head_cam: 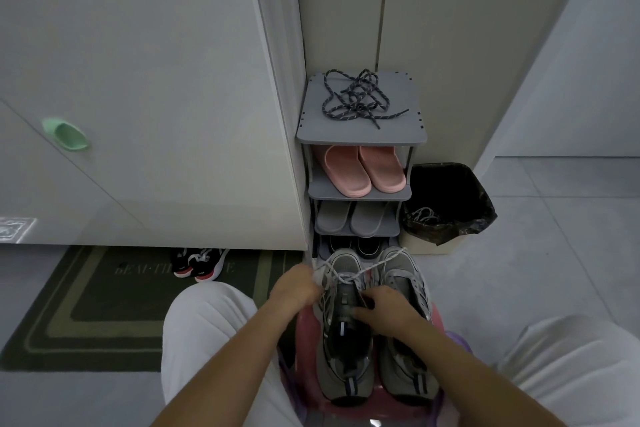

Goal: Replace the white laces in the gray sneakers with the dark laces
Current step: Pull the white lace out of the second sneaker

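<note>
Sneakers, the gray sneakers (341, 371), stand side by side on a pink stool (304, 322) between the person's knees, toes pointing away, and both hands are over their front half. The left hand (294, 288) is at the left edge of the left-side sneaker (337, 333), with its fingers curled and pinching the white lace (349, 277), which runs loosely across both toes. The right hand (388, 310) lies on the same sneaker; its fingers are bent over the right edge of the lace opening and hold it, the thumb pointing to the left. The dark laces (356, 97) lie in a loose tangle on the top shelf of the gray shoe rack (311, 128), well apart from both hands. Around them there is a pale tiled floor (519, 253), a dark green mat (104, 305) at the left, and just beside the rack a bin (446, 204) with a black bag, where a pale lace (422, 215) hangs at the rim. Pink slippers (363, 170) are on the second shelf.
</note>
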### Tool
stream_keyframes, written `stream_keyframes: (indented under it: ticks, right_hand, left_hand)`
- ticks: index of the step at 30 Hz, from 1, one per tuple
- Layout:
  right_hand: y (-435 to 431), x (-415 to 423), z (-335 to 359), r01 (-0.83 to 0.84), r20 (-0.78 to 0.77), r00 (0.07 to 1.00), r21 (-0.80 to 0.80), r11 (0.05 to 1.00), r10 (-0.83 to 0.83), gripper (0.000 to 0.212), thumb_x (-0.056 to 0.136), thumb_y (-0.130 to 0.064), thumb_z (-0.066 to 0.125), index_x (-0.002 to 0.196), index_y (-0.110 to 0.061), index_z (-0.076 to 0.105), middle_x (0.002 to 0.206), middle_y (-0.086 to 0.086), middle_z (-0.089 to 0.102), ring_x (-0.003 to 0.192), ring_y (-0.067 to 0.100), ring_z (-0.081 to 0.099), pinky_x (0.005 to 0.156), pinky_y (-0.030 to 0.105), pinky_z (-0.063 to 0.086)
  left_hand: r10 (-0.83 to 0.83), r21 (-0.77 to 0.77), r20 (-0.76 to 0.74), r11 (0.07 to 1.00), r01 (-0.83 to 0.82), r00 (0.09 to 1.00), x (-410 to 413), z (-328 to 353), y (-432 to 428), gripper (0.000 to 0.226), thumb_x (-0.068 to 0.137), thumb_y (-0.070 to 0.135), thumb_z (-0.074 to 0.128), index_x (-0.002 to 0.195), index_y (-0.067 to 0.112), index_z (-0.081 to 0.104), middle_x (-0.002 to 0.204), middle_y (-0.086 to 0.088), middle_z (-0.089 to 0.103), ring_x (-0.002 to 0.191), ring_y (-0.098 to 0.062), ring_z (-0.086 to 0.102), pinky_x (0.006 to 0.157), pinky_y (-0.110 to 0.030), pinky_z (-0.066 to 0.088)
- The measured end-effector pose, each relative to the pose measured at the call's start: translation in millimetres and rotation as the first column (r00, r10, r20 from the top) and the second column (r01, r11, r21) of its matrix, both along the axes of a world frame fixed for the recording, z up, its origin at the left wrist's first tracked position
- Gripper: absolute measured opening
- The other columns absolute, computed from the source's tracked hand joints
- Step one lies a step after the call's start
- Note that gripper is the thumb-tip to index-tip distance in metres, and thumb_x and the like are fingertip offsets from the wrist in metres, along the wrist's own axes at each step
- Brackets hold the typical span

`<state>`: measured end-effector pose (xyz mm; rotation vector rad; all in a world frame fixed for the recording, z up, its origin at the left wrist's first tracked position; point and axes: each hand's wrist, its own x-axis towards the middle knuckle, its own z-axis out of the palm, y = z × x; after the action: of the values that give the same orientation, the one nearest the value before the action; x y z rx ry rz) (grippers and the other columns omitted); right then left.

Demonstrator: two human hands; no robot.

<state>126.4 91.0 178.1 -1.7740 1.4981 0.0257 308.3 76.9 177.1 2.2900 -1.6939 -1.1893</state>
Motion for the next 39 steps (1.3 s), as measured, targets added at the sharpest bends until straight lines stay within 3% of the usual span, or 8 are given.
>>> stream_keyframes:
  ticks: [4,7,11,13,24,29,35,39]
  right_hand:
    - [-14.7,-2.6,10.2,0.076,-0.016,0.996,-0.263,0.962,-0.084,0.027,0.095,-0.027,0.049,0.102,-0.007,0.066,0.104,0.011,0.067,0.097,0.025,0.061,0.079,0.030,0.044]
    - [-23.8,-0.1,13.4,0.001,-0.082,0.996,-0.310,0.951,-0.028,0.028,0.096,-0.020,0.040,0.117,-0.014,0.058,0.120,0.008,0.060,0.110,0.027,0.057,0.087,0.032,0.044]
    - [-29.1,4.4,14.8,-0.274,-0.319,0.929,-0.251,0.928,0.188,0.032,0.094,-0.022,0.042,0.126,-0.018,0.047,0.125,0.008,0.058,0.119,0.028,0.051,0.097,0.034,0.036]
    - [-31.0,4.6,12.8,-0.300,-0.388,0.901,-0.232,0.925,0.195,0.030,0.093,-0.018,0.040,0.122,-0.017,0.049,0.124,0.008,0.060,0.117,0.027,0.052,0.098,0.033,0.035]
    - [-46.9,14.8,-2.2,-0.135,-0.265,0.960,-0.160,0.978,0.089,0.024,0.092,-0.015,0.041,0.110,-0.019,0.056,0.116,0.006,0.061,0.105,0.025,0.057,0.081,0.034,0.045]
    - [-48.9,15.0,-8.7,-0.053,-0.196,0.980,-0.179,0.982,0.017,0.015,0.090,-0.019,0.048,0.097,-0.019,0.061,0.108,0.006,0.064,0.098,0.025,0.059,0.079,0.032,0.046]
    - [-48.4,15.1,-12.2,-0.179,-0.230,0.964,-0.209,0.961,0.129,0.021,0.094,-0.020,0.041,0.105,-0.007,0.053,0.113,0.015,0.059,0.103,0.031,0.056,0.083,0.037,0.045]
    - [-55.3,16.4,-4.4,-0.219,-0.265,0.950,-0.204,0.954,0.162,0.021,0.093,-0.018,0.040,0.107,-0.004,0.049,0.112,0.016,0.059,0.103,0.032,0.058,0.079,0.037,0.045]
  left_hand:
    - [-0.160,-0.193,-0.010,0.969,0.155,0.987,-13.5,0.8,0.0,0.046,0.091,0.019,0.051,0.136,0.021,0.044,0.135,-0.009,0.043,0.118,-0.027,0.052,0.096,-0.032,0.042]
    - [-0.297,-0.158,0.082,0.939,0.306,0.951,-23.0,-4.9,1.8,0.038,0.094,0.018,0.042,0.132,0.019,0.049,0.138,-0.009,0.041,0.119,-0.030,0.050,0.097,-0.040,0.044]
    - [-0.254,-0.156,0.154,0.948,0.278,0.955,-25.2,-5.8,2.9,0.026,0.095,0.024,0.040,0.116,0.012,0.050,0.124,-0.012,0.050,0.106,-0.032,0.056,0.085,-0.042,0.048]
    - [-0.247,-0.172,0.155,0.947,0.273,0.956,-23.9,-7.1,3.0,0.026,0.095,0.026,0.041,0.114,0.010,0.049,0.123,-0.013,0.050,0.104,-0.032,0.057,0.083,-0.042,0.048]
    - [-0.253,-0.164,0.052,0.952,0.258,0.966,-20.0,-3.0,9.2,0.024,0.092,0.037,0.051,0.098,0.014,0.052,0.099,-0.007,0.058,0.092,-0.023,0.056,0.075,-0.032,0.043]
    - [-0.224,-0.213,-0.012,0.953,0.217,0.974,-21.7,-6.6,15.1,0.018,0.084,0.031,0.063,0.088,0.017,0.052,0.103,-0.005,0.052,0.095,-0.020,0.053,0.079,-0.034,0.046]
    - [-0.064,-0.140,-0.165,0.989,0.041,0.984,-27.6,-8.1,17.0,0.048,0.081,0.024,0.065,0.123,0.015,0.044,0.114,-0.005,0.062,0.104,-0.022,0.060,0.089,-0.033,0.048]
    - [-0.025,-0.111,-0.198,0.994,0.003,0.980,-29.5,-11.7,18.5,0.057,0.080,0.022,0.066,0.130,0.015,0.041,0.123,-0.003,0.060,0.110,-0.020,0.058,0.096,-0.033,0.047]
